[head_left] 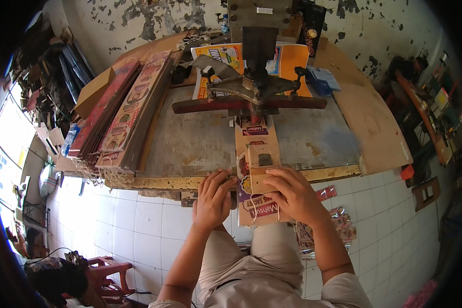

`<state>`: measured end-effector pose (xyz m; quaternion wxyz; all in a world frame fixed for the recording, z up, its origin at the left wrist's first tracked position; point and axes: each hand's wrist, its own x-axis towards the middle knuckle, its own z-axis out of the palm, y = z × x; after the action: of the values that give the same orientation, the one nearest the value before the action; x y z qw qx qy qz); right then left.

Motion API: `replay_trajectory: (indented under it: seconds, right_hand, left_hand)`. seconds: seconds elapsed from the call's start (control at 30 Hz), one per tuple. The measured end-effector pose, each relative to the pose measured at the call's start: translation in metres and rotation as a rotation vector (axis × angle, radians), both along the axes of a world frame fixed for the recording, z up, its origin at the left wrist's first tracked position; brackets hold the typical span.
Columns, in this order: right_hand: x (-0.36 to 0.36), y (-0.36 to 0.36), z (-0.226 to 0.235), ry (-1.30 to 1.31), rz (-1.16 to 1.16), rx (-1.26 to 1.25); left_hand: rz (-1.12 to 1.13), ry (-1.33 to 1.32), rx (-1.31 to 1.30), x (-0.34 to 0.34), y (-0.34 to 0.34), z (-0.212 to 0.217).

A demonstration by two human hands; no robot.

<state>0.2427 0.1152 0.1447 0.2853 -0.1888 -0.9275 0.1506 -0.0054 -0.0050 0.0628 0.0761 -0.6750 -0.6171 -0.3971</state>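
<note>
A long printed cardboard strip point(245, 209) with white cord loops at its near end reaches from under the press point(252, 87) out past the table's front edge. On the strip rests a small tan wooden block point(261, 179) with a dark square patch beyond it. My right hand point(292, 194) has its fingers curled on the block's right side, gripping it. My left hand point(213, 197) lies on the table edge just left of the strip, fingers stretched forward and holding nothing. The press's red crossbar spans the strip's far end.
Two stacks of long printed cardboard strips point(136, 105) lie at the left of the table point(190, 138). Yellow and orange printed sheets point(295, 69) lie behind the press. Plastic-wrapped printed packs point(339, 231) are on the tiled floor at right. A red stool point(110, 274) stands lower left.
</note>
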Motion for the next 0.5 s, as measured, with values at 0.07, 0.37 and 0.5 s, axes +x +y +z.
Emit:
replay_trajectory:
  seconds: [0.07,0.37,0.5]
  right_hand:
    - [0.002,0.003,0.000,0.046,0.022,-0.055]
    - [0.015,-0.004,0.007,0.237,0.012,-0.135]
    - [0.015,-0.007,0.006,0.230,0.025,-0.138]
  left_hand:
    - [0.003,0.044,-0.043,-0.001,0.001,0.003]
    - [-0.021,0.168,-0.145,0.017,0.014,0.015]
    - [0.084,0.160,-0.147,0.026,0.018,0.002]
